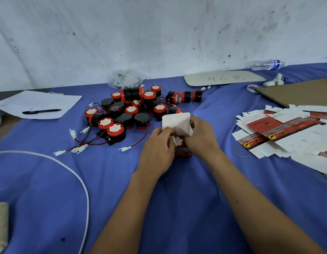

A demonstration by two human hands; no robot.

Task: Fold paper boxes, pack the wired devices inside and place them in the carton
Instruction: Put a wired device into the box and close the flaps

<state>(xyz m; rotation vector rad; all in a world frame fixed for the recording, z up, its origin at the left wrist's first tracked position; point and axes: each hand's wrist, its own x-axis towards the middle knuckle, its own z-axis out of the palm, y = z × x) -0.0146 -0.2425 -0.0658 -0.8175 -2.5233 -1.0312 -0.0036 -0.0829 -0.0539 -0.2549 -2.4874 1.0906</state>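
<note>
Left hand (pixel 159 143) and right hand (pixel 201 136) both gripping paper box (pixel 177 123), flaps open; wired device (pixel 179 141) inside

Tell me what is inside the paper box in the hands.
The paper box holds one wired device; its white face shows at the open top. Its wire and body are hidden by box walls and both hands.

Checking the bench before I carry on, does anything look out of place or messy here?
Mostly tidy work clutter. The wired devices lie in a loose heap with leads tangled across the blue cloth, and a water bottle lies on its side by the wall. Nothing looks spilled or broken.
</note>
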